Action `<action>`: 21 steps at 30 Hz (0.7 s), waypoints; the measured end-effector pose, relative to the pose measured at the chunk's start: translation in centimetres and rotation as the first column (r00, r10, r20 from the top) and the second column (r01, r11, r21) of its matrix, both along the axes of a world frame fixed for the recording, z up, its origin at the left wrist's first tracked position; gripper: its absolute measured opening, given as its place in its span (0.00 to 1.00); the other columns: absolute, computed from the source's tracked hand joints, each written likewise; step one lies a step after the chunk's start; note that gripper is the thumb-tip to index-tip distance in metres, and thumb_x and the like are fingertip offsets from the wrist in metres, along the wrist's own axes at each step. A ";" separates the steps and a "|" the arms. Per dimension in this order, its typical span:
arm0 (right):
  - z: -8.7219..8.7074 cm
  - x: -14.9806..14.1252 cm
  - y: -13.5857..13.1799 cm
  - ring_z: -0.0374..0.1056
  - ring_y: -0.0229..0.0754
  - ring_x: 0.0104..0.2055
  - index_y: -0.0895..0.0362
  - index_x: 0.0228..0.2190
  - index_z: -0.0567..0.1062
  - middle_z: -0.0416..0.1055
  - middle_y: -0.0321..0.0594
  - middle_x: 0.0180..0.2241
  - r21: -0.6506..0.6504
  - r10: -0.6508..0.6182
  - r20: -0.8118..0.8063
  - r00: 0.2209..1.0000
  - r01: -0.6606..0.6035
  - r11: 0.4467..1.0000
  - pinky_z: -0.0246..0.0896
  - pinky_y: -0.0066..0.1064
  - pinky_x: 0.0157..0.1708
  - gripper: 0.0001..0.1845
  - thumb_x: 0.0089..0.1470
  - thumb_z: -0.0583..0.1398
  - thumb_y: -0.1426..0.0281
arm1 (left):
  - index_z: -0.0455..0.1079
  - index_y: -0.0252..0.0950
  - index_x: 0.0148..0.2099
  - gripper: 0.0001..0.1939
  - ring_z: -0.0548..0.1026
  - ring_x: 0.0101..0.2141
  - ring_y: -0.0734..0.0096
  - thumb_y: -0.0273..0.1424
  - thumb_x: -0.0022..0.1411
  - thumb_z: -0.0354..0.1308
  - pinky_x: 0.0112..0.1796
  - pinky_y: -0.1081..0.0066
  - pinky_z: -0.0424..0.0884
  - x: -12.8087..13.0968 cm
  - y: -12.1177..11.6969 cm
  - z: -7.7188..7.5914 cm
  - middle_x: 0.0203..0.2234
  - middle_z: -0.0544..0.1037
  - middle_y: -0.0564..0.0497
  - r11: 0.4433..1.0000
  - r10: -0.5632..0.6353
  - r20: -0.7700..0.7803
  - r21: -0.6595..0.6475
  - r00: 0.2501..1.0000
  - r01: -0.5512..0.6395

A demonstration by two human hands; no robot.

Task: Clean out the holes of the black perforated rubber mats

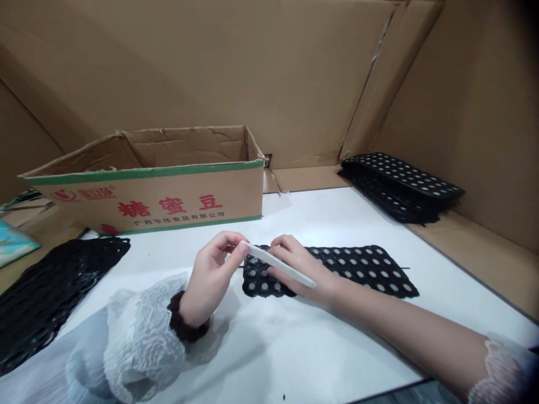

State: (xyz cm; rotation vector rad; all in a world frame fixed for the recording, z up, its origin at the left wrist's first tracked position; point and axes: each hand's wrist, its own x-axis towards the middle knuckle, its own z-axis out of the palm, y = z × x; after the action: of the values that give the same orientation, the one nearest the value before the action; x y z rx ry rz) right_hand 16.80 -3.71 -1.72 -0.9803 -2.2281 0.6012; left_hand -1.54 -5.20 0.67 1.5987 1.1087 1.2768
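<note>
With left hand (213, 275), pinching one end of a white stick (278, 264). With right hand (303, 261), covering part of a black sheet (364, 265); cannot tell whether gripping it.

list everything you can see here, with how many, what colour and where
cardboard box: one, brown with green edges and red lettering, back left
table: one, white, under the hands
cardboard walls: several, brown, behind and at the sides
dotted sheet: one, black with pale dots, on the table by the right hand
stack of dotted sheets: one, black with pale dots, back right
dark pile: one, black, left
packet: one, blue-green and white, left edge
white strip: one, white, in the left hand
wristband: one, dark, left wrist
sleeves: two, pale, on the arms
left hand: one, bare, centre
right hand: one, bare, over the dotted sheet
</note>
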 end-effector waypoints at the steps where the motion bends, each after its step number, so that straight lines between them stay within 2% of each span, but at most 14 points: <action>1: 0.1 0.3 0.3 0.58 0.40 0.39 0.56 0.34 0.67 0.62 0.41 0.35 -0.040 -0.042 -0.052 0.998 0.040 0.998 0.55 0.34 0.41 0.11 0.55 0.48 0.65 | 0.62 0.34 0.34 0.07 0.69 0.34 0.71 0.33 0.56 0.51 0.37 0.72 0.65 -0.1 -0.1 0.3 0.31 0.71 0.50 0.999 0.029 0.018 0.027 0.999 -0.030; 3: 0.6 0.9 0.7 0.60 0.38 0.37 0.56 0.36 0.66 0.64 0.41 0.34 -0.174 -0.102 -0.187 0.977 0.069 0.982 0.56 0.34 0.40 0.18 0.58 0.40 0.66 | 0.61 0.35 0.35 0.06 0.70 0.35 0.69 0.32 0.57 0.51 0.38 0.70 0.65 -0.2 -0.5 1.0 0.31 0.73 0.49 0.996 0.066 0.045 0.061 0.997 -0.069; 4: 0.8 1.0 0.6 0.61 0.37 0.37 0.57 0.37 0.66 0.65 0.41 0.35 -0.233 -0.102 -0.244 0.964 0.044 0.971 0.56 0.34 0.40 0.21 0.59 0.37 0.66 | 0.61 0.35 0.35 0.06 0.71 0.36 0.68 0.32 0.56 0.51 0.39 0.69 0.65 -0.2 -0.7 1.2 0.31 0.73 0.49 0.994 0.078 0.054 0.072 0.995 -0.082; 6: 1.2 0.9 0.1 0.62 0.38 0.40 0.57 0.40 0.65 0.66 0.42 0.38 -0.278 -0.046 -0.286 0.957 -0.037 0.960 0.55 0.34 0.42 0.20 0.58 0.38 0.64 | 0.60 0.35 0.36 0.06 0.72 0.37 0.66 0.31 0.56 0.52 0.40 0.67 0.65 -0.1 -1.2 1.6 0.31 0.74 0.48 0.993 0.082 0.066 0.083 0.994 -0.088; 8: 1.2 0.3 -0.8 0.60 0.40 0.43 0.56 0.43 0.63 0.65 0.42 0.41 -0.245 0.024 -0.207 0.978 -0.075 0.967 0.55 0.34 0.43 0.16 0.54 0.50 0.63 | 0.60 0.35 0.36 0.06 0.72 0.37 0.65 0.31 0.56 0.52 0.40 0.66 0.66 0.1 -1.6 1.7 0.32 0.74 0.48 0.995 0.058 0.073 0.082 0.996 -0.064; 9: 1.0 -0.1 -1.2 0.60 0.41 0.42 0.55 0.40 0.65 0.65 0.41 0.39 -0.213 0.061 -0.143 0.988 -0.091 0.973 0.55 0.34 0.42 0.14 0.53 0.52 0.64 | 0.60 0.36 0.36 0.05 0.72 0.37 0.65 0.31 0.57 0.51 0.40 0.65 0.66 0.1 -1.9 1.7 0.33 0.74 0.48 0.996 0.032 0.077 0.076 0.996 -0.038; 11: 0.7 -0.8 -1.9 0.61 0.39 0.37 0.56 0.35 0.66 0.67 0.40 0.34 -0.155 0.121 -0.067 0.990 -0.130 0.979 0.55 0.33 0.39 0.09 0.55 0.48 0.68 | 0.60 0.36 0.37 0.05 0.71 0.37 0.66 0.31 0.58 0.50 0.38 0.67 0.67 0.2 -2.2 1.6 0.33 0.74 0.49 0.998 -0.039 0.075 0.054 0.996 0.035; 14: 0.3 -1.5 -2.4 0.60 0.37 0.32 0.57 0.30 0.65 0.65 0.38 0.29 -0.117 0.184 -0.012 0.983 -0.184 0.976 0.54 0.33 0.37 0.12 0.57 0.44 0.69 | 0.63 0.38 0.40 0.07 0.70 0.36 0.69 0.30 0.60 0.47 0.37 0.69 0.66 0.1 -2.6 1.5 0.34 0.73 0.50 0.985 -0.160 0.013 0.068 0.987 0.159; 18: 0.5 -1.5 -2.8 0.60 0.38 0.35 0.56 0.33 0.63 0.65 0.39 0.32 -0.133 0.304 -0.048 0.952 -0.307 0.942 0.54 0.32 0.37 0.11 0.57 0.43 0.69 | 0.68 0.39 0.41 0.12 0.68 0.36 0.67 0.34 0.61 0.45 0.40 0.66 0.63 -0.2 -2.9 1.5 0.33 0.72 0.48 0.924 -0.320 -0.091 0.191 0.943 0.332; 21: 0.7 -1.4 -3.2 0.61 0.38 0.37 0.55 0.36 0.62 0.65 0.40 0.36 -0.164 0.341 -0.078 0.937 -0.350 0.922 0.54 0.32 0.38 0.10 0.56 0.44 0.69 | 0.64 0.39 0.48 0.17 0.67 0.36 0.66 0.38 0.61 0.42 0.40 0.65 0.62 -0.4 -3.0 1.6 0.33 0.71 0.47 0.895 -0.390 -0.102 0.191 0.915 0.402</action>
State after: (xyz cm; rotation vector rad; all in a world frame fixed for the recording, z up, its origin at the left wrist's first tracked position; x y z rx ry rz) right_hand 15.39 -6.94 -1.00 -0.6443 -2.3526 0.9822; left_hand -1.93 -8.21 2.27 1.9139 0.6466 1.0989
